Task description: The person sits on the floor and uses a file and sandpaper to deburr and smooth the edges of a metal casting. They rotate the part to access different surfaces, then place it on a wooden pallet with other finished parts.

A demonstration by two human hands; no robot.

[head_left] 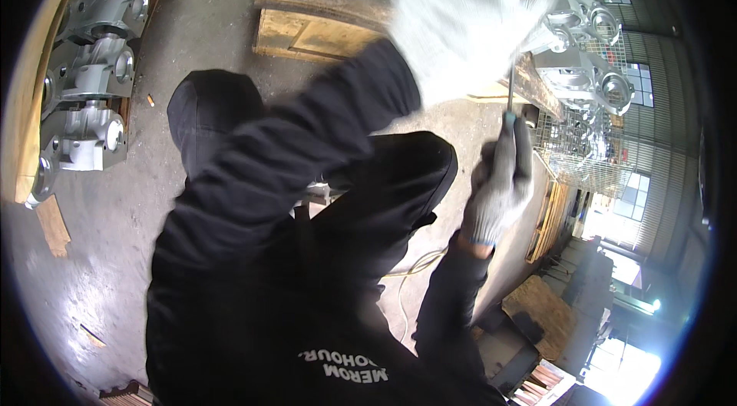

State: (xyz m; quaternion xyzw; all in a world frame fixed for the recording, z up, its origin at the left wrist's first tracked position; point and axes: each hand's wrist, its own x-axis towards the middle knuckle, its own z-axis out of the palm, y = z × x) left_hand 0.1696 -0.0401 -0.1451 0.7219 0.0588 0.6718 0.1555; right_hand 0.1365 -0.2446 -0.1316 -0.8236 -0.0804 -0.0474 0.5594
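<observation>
My left hand (461, 14), in a white knit glove, reaches up and across, and its fingers curl over a silver metal casting (572, 6) on a wooden pallet (307, 22). My right hand (497, 183), also gloved, grips the dark handle of a thin screwdriver-like tool (510, 91). The tool's shaft points up towards the underside of the left hand and the casting. My black sleeves and black trousers fill the middle of the view.
A row of grey machined castings (96, 76) lies on a wooden board along the left. More castings (606, 87) and a wire mesh cage (576, 152) stand at the right. The floor (100, 252) is concrete, with a pale cable (414, 268) on it. Stacked wood lies at the lower right.
</observation>
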